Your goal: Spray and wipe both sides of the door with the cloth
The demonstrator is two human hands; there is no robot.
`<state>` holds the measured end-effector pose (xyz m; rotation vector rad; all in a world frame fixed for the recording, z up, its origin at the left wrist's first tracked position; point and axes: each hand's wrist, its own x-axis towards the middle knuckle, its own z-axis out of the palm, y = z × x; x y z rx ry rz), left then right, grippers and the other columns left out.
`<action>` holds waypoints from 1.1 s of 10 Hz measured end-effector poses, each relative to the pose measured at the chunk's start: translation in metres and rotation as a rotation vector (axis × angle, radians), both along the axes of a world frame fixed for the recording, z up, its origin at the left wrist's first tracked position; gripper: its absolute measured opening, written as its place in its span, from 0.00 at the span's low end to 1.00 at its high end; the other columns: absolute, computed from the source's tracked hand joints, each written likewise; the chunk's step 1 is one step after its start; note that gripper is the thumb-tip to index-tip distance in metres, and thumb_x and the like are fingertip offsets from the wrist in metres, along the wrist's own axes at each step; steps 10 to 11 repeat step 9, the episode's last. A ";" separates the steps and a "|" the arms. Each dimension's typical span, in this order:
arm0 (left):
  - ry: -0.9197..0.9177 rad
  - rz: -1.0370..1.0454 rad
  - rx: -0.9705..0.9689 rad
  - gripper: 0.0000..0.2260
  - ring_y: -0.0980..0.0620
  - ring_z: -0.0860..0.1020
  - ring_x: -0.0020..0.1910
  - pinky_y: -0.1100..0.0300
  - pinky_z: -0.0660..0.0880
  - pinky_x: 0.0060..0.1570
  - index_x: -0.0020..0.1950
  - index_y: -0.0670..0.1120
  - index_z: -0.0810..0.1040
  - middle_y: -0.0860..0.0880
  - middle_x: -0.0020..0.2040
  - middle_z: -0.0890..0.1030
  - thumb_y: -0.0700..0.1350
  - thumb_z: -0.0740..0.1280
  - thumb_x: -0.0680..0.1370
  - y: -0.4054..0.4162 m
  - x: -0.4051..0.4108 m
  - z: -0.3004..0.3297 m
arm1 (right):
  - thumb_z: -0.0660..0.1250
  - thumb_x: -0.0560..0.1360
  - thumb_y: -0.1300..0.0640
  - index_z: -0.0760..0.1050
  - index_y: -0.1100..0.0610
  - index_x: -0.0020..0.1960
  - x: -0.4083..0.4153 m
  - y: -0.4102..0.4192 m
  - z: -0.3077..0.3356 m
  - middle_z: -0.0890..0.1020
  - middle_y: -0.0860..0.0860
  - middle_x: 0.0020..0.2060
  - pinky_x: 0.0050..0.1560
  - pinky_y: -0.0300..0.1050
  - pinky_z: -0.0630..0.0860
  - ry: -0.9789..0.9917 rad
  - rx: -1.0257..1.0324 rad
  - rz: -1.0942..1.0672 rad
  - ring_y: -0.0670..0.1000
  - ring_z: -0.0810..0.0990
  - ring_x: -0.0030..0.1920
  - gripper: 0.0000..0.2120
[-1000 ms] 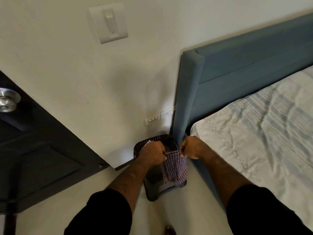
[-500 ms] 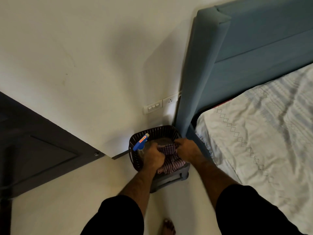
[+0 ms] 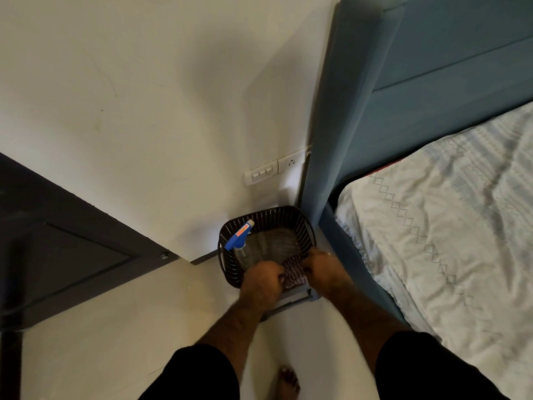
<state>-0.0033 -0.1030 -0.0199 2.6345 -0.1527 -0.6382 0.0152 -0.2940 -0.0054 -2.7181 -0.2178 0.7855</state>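
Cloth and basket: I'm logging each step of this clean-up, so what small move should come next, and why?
Probably let go: both hands, left hand and right hand, hold the bunched cloth low in the basket, beside the spray bottle already lying there.

Woven checked cloth point(image 3: 293, 273); perforated plastic basket point(image 3: 261, 219)

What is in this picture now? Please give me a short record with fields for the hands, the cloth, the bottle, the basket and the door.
left hand: left hand grips the cloth
right hand: right hand grips the cloth's other end
cloth: checked cloth, bunched between both hands, at the basket's near edge
spray bottle: spray bottle with blue head, lying in the basket, untouched
basket: dark basket on a low stool, beside the bed
door: dark door at the left, open against the wall
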 end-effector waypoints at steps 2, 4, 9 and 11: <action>-0.194 -0.039 -0.060 0.14 0.47 0.80 0.58 0.55 0.75 0.61 0.61 0.46 0.82 0.47 0.56 0.83 0.51 0.62 0.84 0.003 -0.014 0.024 | 0.60 0.80 0.44 0.86 0.48 0.59 -0.020 -0.005 0.031 0.82 0.52 0.58 0.54 0.49 0.80 -0.122 0.048 -0.046 0.56 0.82 0.54 0.19; -0.186 -0.259 0.033 0.17 0.48 0.77 0.60 0.49 0.74 0.63 0.61 0.50 0.82 0.50 0.58 0.82 0.57 0.60 0.81 0.006 -0.052 0.020 | 0.63 0.83 0.51 0.77 0.45 0.72 -0.065 -0.004 0.052 0.78 0.49 0.68 0.65 0.46 0.78 -0.009 -0.035 0.057 0.52 0.78 0.66 0.18; -0.215 -0.218 0.131 0.29 0.44 0.71 0.72 0.46 0.67 0.73 0.76 0.47 0.72 0.47 0.73 0.76 0.60 0.57 0.79 0.008 -0.041 0.058 | 0.69 0.81 0.50 0.64 0.46 0.82 -0.054 0.021 0.062 0.69 0.56 0.77 0.68 0.53 0.77 -0.063 -0.075 -0.028 0.59 0.74 0.71 0.31; -0.215 -0.218 0.131 0.29 0.44 0.71 0.72 0.46 0.67 0.73 0.76 0.47 0.72 0.47 0.73 0.76 0.60 0.57 0.79 0.008 -0.041 0.058 | 0.69 0.81 0.50 0.64 0.46 0.82 -0.054 0.021 0.062 0.69 0.56 0.77 0.68 0.53 0.77 -0.063 -0.075 -0.028 0.59 0.74 0.71 0.31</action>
